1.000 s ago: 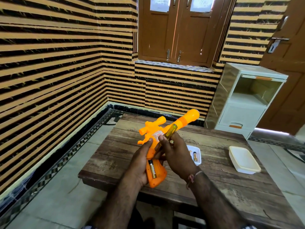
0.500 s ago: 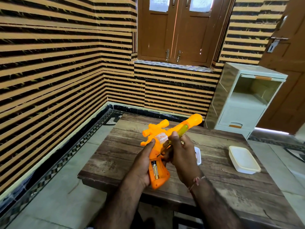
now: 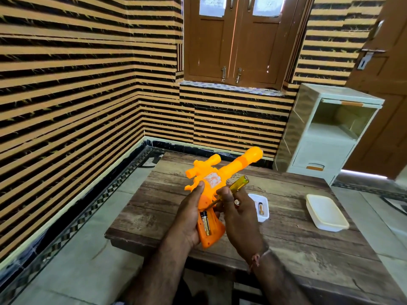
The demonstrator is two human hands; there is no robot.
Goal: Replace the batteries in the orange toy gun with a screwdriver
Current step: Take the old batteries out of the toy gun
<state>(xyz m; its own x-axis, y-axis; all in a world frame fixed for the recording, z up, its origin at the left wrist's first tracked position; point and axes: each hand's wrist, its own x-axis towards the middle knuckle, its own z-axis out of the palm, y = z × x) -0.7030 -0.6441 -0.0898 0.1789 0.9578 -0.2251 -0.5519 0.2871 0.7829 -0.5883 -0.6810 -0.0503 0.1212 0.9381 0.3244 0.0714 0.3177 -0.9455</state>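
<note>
My left hand (image 3: 187, 219) grips the orange toy gun (image 3: 222, 172) by its handle, barrel pointing up and to the right above the wooden table (image 3: 286, 234). The handle's battery bay is open and a black-and-gold battery (image 3: 205, 223) lies in it. My right hand (image 3: 240, 219) holds a screwdriver with a clear yellow handle (image 3: 239, 182); its thin shaft slants down-left and its tip rests at the top end of the battery.
A small white tray (image 3: 263, 200) with a battery (image 3: 260, 208) in it sits on the table just right of my right hand. A larger white plastic box (image 3: 326, 213) lies further right. A pale plastic drawer cabinet (image 3: 326, 133) stands behind the table.
My right hand has turned the screwdriver from upright against the gun body to slanting, bringing its tip down to the battery in the handle. The gun sits slightly lower.
</note>
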